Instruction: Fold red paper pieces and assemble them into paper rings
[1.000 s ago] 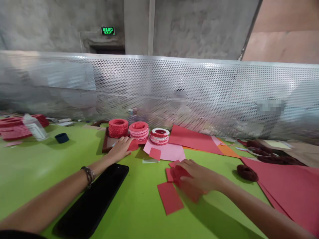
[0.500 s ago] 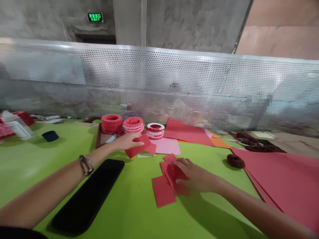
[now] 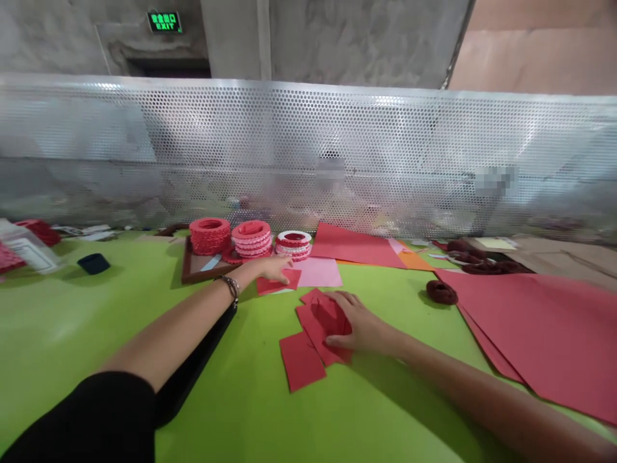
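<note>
My left hand (image 3: 272, 269) is stretched out over a red paper piece (image 3: 274, 283) lying on the table in front of the paper rolls. Its thumb and fingers are apart, and the thumb overlaps the piece. Several small red paper cards (image 3: 318, 325) lie overlapping near the middle. Around their right side curls my right hand (image 3: 359, 325), the thumb in front and the fingers behind, gripping them. One red card (image 3: 303, 361) sticks out at the lower left of this group. Under my left forearm lies a long black object (image 3: 193, 366), partly hidden.
Red and pink scalloped rolls (image 3: 251, 239) stand at the back, some on a brown tray (image 3: 193, 273). Large red sheets (image 3: 540, 334) cover the right side beside a dark brown coil (image 3: 441, 292). A perforated metal screen (image 3: 299, 148) borders the green table (image 3: 231, 411).
My left hand has moved slightly right and lowered, letting go of the red paper it held raised. The right hand has settled around its cards. The whole view has shifted a little.
</note>
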Motion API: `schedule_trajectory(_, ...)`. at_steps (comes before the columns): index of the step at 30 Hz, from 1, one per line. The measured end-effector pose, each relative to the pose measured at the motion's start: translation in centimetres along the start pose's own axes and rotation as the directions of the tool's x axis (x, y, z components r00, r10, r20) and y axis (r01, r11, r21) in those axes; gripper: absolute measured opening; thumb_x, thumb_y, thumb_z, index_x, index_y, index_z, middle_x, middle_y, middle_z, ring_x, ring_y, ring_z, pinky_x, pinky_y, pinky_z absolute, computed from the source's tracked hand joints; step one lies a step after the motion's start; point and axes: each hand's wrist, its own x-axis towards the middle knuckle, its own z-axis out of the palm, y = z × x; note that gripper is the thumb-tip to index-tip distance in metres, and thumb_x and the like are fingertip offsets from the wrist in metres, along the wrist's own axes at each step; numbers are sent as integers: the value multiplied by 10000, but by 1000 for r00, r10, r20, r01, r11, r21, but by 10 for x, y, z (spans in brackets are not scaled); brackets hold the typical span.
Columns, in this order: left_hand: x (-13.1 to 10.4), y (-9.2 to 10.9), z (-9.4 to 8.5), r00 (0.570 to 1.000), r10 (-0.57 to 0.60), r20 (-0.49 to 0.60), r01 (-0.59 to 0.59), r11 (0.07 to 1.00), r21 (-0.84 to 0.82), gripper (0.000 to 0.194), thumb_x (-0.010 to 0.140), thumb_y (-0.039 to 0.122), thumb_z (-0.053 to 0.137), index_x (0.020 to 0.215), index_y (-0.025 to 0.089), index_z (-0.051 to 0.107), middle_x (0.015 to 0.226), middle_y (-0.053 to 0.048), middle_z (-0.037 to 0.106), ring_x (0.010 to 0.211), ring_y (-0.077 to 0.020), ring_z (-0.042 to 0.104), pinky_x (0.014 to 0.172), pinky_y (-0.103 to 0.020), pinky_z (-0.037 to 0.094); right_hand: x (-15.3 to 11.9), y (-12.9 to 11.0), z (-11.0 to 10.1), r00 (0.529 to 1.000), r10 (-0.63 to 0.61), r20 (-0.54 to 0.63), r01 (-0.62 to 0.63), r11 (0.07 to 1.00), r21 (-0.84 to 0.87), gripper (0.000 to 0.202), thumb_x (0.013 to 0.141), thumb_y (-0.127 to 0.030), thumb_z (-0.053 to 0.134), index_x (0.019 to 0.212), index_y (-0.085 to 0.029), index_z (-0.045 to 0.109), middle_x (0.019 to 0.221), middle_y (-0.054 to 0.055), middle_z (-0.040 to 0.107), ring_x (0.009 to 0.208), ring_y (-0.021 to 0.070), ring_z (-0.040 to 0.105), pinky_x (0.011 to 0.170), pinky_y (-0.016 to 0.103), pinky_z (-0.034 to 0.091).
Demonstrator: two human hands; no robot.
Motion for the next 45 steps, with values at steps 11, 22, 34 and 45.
schedule_trajectory(11,2,23,-6,981,-184,67,185,983,-4,277,834,271,484,1085,154,498,1093,-76,528,906,-199,550,751,-391,471,-1,-3,2,994,77,-71,-78,997,-9,973,554,-479,657,1326,-118,187,1316,179,282,1210,315,243,973,465,241)
schedule_trajectory(22,-105,56,-6,957,-288,-44,251,891,-379,379,718,533,468,757,173,581,645,-7,639,568,-176,586,438,-237,384,-2,-7,-7,999,5,40,-6,999,34,877,562,-395,686,1285,-111,278,1275,153,321,1188,264,291,1002,392,239)
schedule_trajectory(34,-124,79,42,964,-245,104,207,442,-873,446,744,463,476,1064,153,473,990,-82,631,857,-213,604,691,-296,467,-2,-8,-4,1000,30,-4,-29,996,79,597,702,-130,486,1251,-105,253,1233,153,415,1090,200,452,909,353,377)
schedule_trajectory(45,-143,81,43,980,-180,-86,144,938,-316,828,699,472,507,1352,123,136,1206,-172,495,1074,-313,474,864,-452,382,-14,-23,-9,988,140,-66,-154,934,-321,480,804,-313,426,1202,-45,407,1088,221,519,1010,333,484,829,483,362)
